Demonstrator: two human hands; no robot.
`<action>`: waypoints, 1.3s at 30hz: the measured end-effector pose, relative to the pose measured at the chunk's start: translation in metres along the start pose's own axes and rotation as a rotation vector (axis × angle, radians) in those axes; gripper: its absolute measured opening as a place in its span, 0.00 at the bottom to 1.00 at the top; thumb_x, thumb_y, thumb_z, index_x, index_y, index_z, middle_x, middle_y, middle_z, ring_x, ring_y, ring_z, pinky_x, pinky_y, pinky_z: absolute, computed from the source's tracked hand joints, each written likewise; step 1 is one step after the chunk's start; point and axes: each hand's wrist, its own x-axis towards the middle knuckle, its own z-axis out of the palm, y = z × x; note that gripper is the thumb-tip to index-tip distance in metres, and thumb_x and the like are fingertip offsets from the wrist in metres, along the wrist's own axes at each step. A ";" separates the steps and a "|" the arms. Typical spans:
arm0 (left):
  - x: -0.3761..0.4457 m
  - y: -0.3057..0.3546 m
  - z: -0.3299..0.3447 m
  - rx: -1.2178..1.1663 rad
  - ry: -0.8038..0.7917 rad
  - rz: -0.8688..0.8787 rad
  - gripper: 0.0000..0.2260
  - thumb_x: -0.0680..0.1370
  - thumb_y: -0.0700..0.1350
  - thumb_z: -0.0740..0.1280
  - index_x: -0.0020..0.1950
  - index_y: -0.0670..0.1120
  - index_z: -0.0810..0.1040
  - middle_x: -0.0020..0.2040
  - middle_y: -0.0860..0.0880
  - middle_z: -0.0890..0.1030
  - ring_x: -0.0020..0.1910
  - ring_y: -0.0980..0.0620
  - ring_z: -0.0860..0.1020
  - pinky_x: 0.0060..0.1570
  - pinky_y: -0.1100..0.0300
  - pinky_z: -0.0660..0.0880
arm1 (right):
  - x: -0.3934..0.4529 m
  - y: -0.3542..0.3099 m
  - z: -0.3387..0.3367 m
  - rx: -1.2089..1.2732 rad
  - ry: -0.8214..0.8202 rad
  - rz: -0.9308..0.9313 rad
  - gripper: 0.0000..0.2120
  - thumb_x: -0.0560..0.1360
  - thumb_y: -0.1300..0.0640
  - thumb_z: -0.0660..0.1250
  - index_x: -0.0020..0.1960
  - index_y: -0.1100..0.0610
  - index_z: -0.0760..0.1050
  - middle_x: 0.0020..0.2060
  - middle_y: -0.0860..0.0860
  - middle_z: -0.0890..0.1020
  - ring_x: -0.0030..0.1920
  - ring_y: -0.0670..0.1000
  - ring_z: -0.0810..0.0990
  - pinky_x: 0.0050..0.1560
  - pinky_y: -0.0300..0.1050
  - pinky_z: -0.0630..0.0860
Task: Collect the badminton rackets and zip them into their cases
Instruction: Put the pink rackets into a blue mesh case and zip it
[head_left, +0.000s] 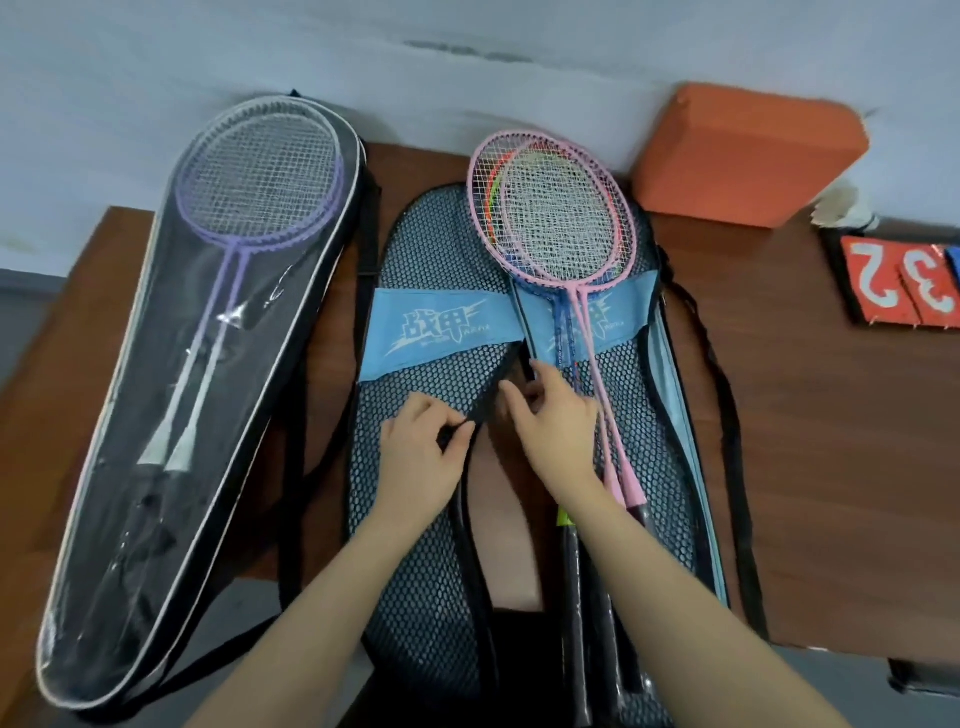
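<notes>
Two purple rackets (260, 176) lie inside a black case with a clear front (171, 405) on the left of the brown table. In the middle lies a blue mesh case (426, 519) with a light blue band, opened along its black zip edge. Pink rackets (550, 218) and others with orange and green frames lie stacked on its right half (670, 467). My left hand (421, 447) pinches the black edge of the left mesh flap. My right hand (550, 421) has its fingers curled on the zip edge beside the racket shafts.
An orange block (748, 150) sits at the back right against the wall. Red number cards (904, 286) and a white shuttlecock (847, 208) lie at the far right. Black shoulder straps (727, 441) trail beside the cases. The table edge (831, 639) runs close below.
</notes>
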 end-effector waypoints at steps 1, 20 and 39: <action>0.001 -0.004 -0.001 0.025 -0.029 0.000 0.06 0.72 0.46 0.68 0.40 0.44 0.79 0.42 0.50 0.76 0.42 0.47 0.76 0.44 0.43 0.73 | 0.005 -0.007 0.006 -0.022 -0.031 0.005 0.25 0.75 0.42 0.62 0.65 0.55 0.71 0.51 0.52 0.82 0.54 0.55 0.78 0.59 0.50 0.62; 0.043 -0.045 -0.040 0.005 0.161 -0.189 0.20 0.77 0.40 0.62 0.69 0.46 0.68 0.54 0.45 0.73 0.50 0.49 0.74 0.53 0.57 0.71 | 0.020 -0.055 0.002 0.325 -0.100 -0.139 0.17 0.77 0.65 0.62 0.65 0.57 0.71 0.55 0.47 0.74 0.53 0.45 0.74 0.57 0.36 0.70; 0.019 0.010 -0.110 -0.017 0.600 0.076 0.17 0.78 0.45 0.59 0.65 0.39 0.71 0.53 0.42 0.72 0.52 0.50 0.72 0.54 0.58 0.69 | -0.002 -0.141 -0.059 0.290 0.105 -0.772 0.16 0.74 0.67 0.61 0.62 0.65 0.71 0.54 0.55 0.76 0.57 0.48 0.73 0.60 0.31 0.67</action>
